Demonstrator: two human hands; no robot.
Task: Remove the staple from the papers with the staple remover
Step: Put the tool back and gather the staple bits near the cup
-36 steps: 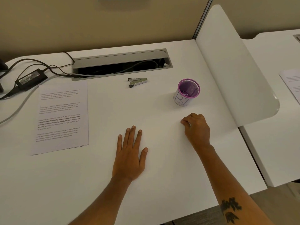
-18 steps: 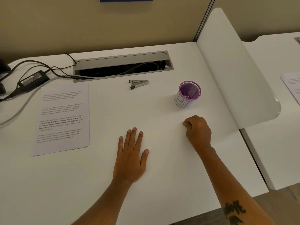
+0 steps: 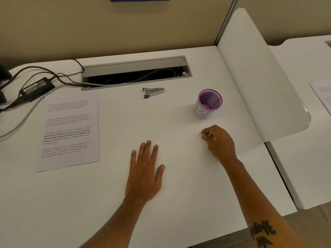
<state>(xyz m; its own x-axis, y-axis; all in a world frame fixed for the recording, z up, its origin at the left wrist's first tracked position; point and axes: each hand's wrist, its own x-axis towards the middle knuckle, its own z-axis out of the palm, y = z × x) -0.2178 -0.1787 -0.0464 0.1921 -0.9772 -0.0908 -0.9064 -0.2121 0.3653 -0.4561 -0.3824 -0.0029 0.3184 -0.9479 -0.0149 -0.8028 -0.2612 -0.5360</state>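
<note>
The printed papers (image 3: 69, 130) lie flat on the left of the white desk (image 3: 179, 194). A small metal staple remover (image 3: 153, 92) rests by itself near the back, just in front of the cable slot. My left hand (image 3: 145, 173) lies flat on the desk in the middle, palm down, fingers spread and holding nothing. My right hand (image 3: 218, 141) rests to the right with its fingers curled under; something small and pale shows at the fingertips, too small to identify. Both hands are well apart from the papers and the remover.
A purple mesh cup (image 3: 208, 103) with a white label stands just beyond my right hand. A grey cable slot (image 3: 136, 72) runs along the back, with a black power adapter (image 3: 36, 88) and cables at the far left. A white divider panel (image 3: 259, 77) bounds the right side.
The view has tilted slightly, shifting everything down in the frame. Both hands stay in place on the desk; the right hand's fingers have loosened a little.
</note>
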